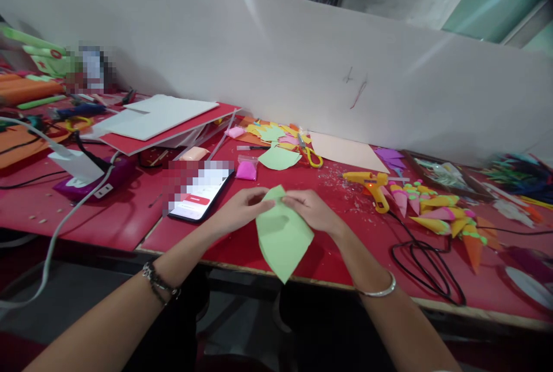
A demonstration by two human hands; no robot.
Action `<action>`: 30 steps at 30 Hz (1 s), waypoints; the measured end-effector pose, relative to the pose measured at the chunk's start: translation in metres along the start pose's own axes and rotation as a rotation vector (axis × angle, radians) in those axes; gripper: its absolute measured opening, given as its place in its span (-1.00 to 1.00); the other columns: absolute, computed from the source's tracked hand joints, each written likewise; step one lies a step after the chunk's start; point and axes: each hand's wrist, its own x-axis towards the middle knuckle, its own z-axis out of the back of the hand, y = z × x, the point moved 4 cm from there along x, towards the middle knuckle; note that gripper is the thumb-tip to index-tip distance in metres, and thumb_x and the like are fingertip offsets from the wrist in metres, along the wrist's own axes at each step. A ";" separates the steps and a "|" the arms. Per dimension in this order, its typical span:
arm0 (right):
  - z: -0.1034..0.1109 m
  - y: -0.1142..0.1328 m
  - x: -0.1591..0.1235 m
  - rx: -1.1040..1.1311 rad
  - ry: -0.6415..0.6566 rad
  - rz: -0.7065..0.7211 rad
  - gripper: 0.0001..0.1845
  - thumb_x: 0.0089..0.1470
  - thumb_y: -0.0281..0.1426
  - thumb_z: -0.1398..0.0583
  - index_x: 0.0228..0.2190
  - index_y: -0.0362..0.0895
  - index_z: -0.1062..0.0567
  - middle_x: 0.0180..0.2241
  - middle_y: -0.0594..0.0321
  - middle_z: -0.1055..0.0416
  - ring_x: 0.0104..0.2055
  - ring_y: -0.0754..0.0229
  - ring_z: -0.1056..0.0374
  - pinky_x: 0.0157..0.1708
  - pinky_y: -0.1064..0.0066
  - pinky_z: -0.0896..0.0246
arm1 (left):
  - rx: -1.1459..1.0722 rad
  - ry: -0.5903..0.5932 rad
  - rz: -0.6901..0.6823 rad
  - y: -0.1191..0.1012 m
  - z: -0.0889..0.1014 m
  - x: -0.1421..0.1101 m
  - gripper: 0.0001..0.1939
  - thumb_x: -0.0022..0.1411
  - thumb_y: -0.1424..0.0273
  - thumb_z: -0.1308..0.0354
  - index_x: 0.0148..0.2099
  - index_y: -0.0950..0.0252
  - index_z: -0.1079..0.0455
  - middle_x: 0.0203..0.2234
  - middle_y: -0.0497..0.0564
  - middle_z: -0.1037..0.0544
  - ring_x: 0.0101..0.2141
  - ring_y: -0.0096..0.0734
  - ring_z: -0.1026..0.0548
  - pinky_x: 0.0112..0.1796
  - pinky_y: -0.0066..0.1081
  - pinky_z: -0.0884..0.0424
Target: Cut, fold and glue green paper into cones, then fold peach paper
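Pinching green paper at its top with left hand and right hand, over near edge of table, seemingly bent but not yet fastened. Beyond the grip, a flat green piece, apparently unworked; rightward, past glue gun, seemingly finished cones.

Hands: left hand and right hand pinch the upper end of a light-green paper sheet, point hanging down over the front edge of the red bench.
Left of hands: smartphone, screen up; pink packet just beside it.
Beyond hands: green paper piece, yellow-handled scissors, mixed paper scraps.
Right: yellow glue gun, small orange light lit, black cord coiled; colored paper cones heaped near it.
Far left: white foam boards, stacked.
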 end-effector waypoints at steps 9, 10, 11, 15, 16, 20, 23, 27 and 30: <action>-0.013 0.027 -0.008 -0.355 0.106 0.137 -0.72 0.08 -0.41 0.02 -0.61 -0.17 -0.31 -0.60 0.33 -0.26 -0.54 0.36 -0.13 -0.54 0.53 0.12 | 0.608 0.020 -0.178 -0.005 -0.004 -0.007 -0.63 0.21 0.26 0.17 -0.57 0.34 -0.14 -0.70 -0.12 -0.16 -0.62 -0.58 -0.11 -0.56 -0.50 0.06; -0.012 0.029 -0.008 -0.355 0.076 0.138 -0.74 0.07 -0.44 0.03 -0.60 -0.17 -0.31 -0.59 0.33 -0.26 -0.54 0.36 -0.13 -0.54 0.53 0.12 | 0.597 0.007 -0.177 -0.005 -0.005 -0.007 -0.63 0.22 0.26 0.18 -0.57 0.34 -0.11 -0.70 -0.13 -0.14 -0.62 -0.58 -0.10 -0.56 -0.50 0.07; -0.011 0.031 -0.009 -0.364 0.039 0.135 -0.76 0.05 -0.46 0.03 -0.60 -0.17 -0.30 -0.60 0.34 -0.25 -0.55 0.37 -0.11 -0.54 0.53 0.13 | 0.581 -0.005 -0.174 -0.006 -0.006 -0.007 -0.62 0.22 0.25 0.19 -0.58 0.33 -0.08 -0.70 -0.14 -0.11 -0.62 -0.58 -0.09 -0.56 -0.50 0.08; -0.012 0.033 -0.011 -0.406 -0.108 0.100 -0.82 -0.06 -0.49 0.01 -0.64 -0.15 -0.26 -0.67 0.39 -0.13 -0.60 0.38 -0.02 -0.58 0.52 0.18 | 0.482 -0.039 -0.144 -0.010 -0.009 -0.009 -0.63 0.21 0.25 0.20 -0.60 0.32 0.01 -0.70 -0.15 -0.02 -0.62 -0.60 -0.04 -0.57 -0.49 0.11; -0.012 0.034 -0.011 -0.403 -0.132 0.098 -0.83 -0.08 -0.49 0.01 -0.64 -0.15 -0.26 -0.68 0.39 -0.10 -0.60 0.38 -0.01 -0.59 0.52 0.18 | 0.462 -0.056 -0.129 -0.011 -0.008 -0.009 -0.63 0.20 0.25 0.19 -0.60 0.31 0.03 -0.69 -0.15 -0.01 -0.62 -0.60 -0.03 -0.57 -0.48 0.11; -0.009 0.035 -0.011 -0.358 -0.154 0.098 -0.87 -0.14 -0.49 0.01 -0.64 -0.15 -0.27 -0.67 0.39 -0.11 -0.59 0.38 -0.02 -0.59 0.54 0.16 | 0.385 -0.114 -0.081 -0.014 -0.004 -0.012 -0.62 0.18 0.23 0.18 -0.60 0.30 0.11 -0.68 -0.14 0.06 -0.62 -0.60 0.01 -0.57 -0.48 0.12; -0.004 0.036 -0.010 -0.318 -0.128 0.089 -0.88 -0.16 -0.50 0.01 -0.64 -0.15 -0.26 -0.66 0.40 -0.10 -0.59 0.39 -0.01 -0.59 0.55 0.15 | 0.332 -0.111 -0.079 -0.017 -0.002 -0.012 -0.62 0.18 0.24 0.17 -0.60 0.30 0.11 -0.67 -0.14 0.06 -0.61 -0.59 0.02 -0.58 -0.49 0.11; 0.007 0.034 -0.012 -0.300 -0.146 0.078 -0.87 -0.17 -0.51 0.02 -0.66 -0.15 -0.24 -0.66 0.40 -0.07 -0.59 0.39 0.02 -0.59 0.55 0.15 | 0.252 -0.149 -0.041 -0.017 0.003 -0.014 -0.62 0.16 0.22 0.14 -0.60 0.31 0.03 -0.67 -0.13 -0.01 -0.61 -0.60 -0.02 -0.58 -0.53 0.05; 0.019 0.022 -0.015 -0.292 -0.158 0.053 -0.87 -0.17 -0.50 0.02 -0.66 -0.15 -0.24 -0.67 0.41 -0.07 -0.60 0.39 0.03 -0.60 0.54 0.15 | 0.210 -0.164 -0.006 -0.013 0.011 -0.016 -0.62 0.15 0.19 0.12 -0.59 0.33 -0.08 -0.68 -0.12 -0.09 -0.60 -0.58 -0.07 -0.57 -0.54 0.00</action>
